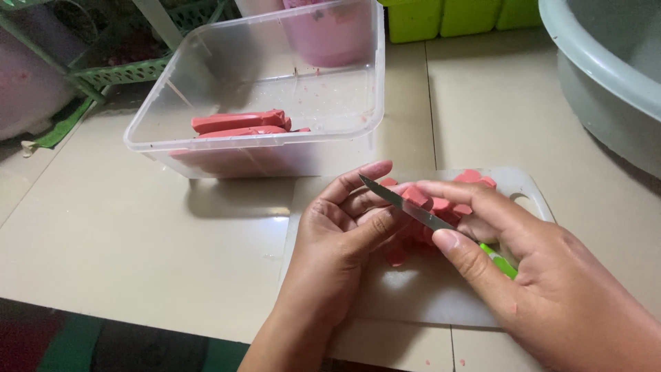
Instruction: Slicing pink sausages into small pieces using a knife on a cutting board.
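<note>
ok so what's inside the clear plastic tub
The clear tub holds a few long pink sticks lying at its near side, plus pink smears on the floor. The front wall blurs whatever lies lower, so their count is unclear.

My one head camera looks steeply down, close over the white cutting board (420, 296) (no second view).

- The light is soft, indoor and rather dim, with a warm beige cast across the tiled floor (138, 227).
- It seems to fall from above and ahead — the clear plastic box (275, 89) throws a blurred shadow toward the viewer.
- Faint glare sits on the box's rim; the knife blade (406, 204) catches a dull sheen.
- The hands are fairly sharp; the near left corner sinks into darkness.
- Top corners look slightly soft and stretched.
</note>
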